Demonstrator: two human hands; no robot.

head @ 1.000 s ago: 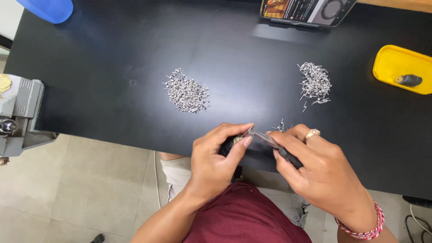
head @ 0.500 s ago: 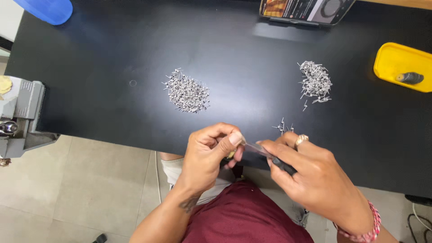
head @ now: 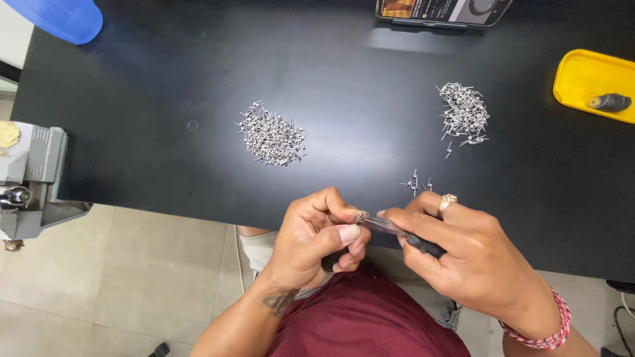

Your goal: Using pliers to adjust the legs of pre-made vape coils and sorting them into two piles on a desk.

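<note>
My left hand [head: 319, 235] pinches a tiny metal piece [head: 359, 216] between thumb and fingertips at the near edge of the black table [head: 165, 73]. My right hand [head: 463, 254], with a gold ring and a braided wristband, grips a slim tool with a dark handle [head: 423, 245]; its metal tip meets the small piece. One pile of small metal pins [head: 271, 137] lies at the table's middle left. A second pile [head: 464, 112] lies further right. A few loose pins [head: 415, 182] lie just beyond my right hand.
A yellow tray [head: 582, 79] holding a grey cylindrical part [head: 610, 102] sits at the right edge. A phone-like device [head: 443, 10] lies at the far edge, a blue object [head: 63, 18] at the far left corner. A grey metal machine [head: 30, 182] stands left of the table.
Both hands stay together at the table's near edge. My left fingers have shifted from covering the tool's tip to pinching a small piece against it.
</note>
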